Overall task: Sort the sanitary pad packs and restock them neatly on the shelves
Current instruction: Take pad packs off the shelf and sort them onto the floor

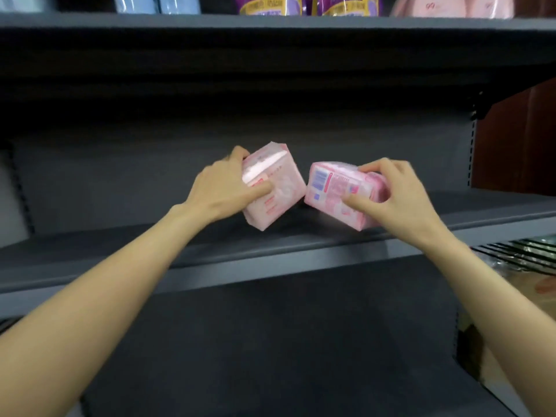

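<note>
Hands worked at the centre of the frame as a person brought two pink, soft plastic-wrapped sanitary pad packs to the dark grey metal middle shelf [301, 246]. The left hand [224, 191] clasped the paler pink pack [281, 188], thumb across its printed face, the pack tipped on one corner just above the shelf board. The right hand [394, 194] pinched the brighter pink pack [337, 191] between thumb and fingers, barcode end toward mid-frame. The two packs met corner to corner; whether either had touched the board could not be told.

Placing them well would likely mean rotating each pack level, setting its long edge flat, then sliding both back and together so the faces matched. Soft wrapping probably gives under a firm squeeze, so a light hold seemed wise. Along the top of the frame, blue packs [156, 3], purple packs [310, 4] and pink packs [451, 6] lined the upper shelf [90, 21].
</note>
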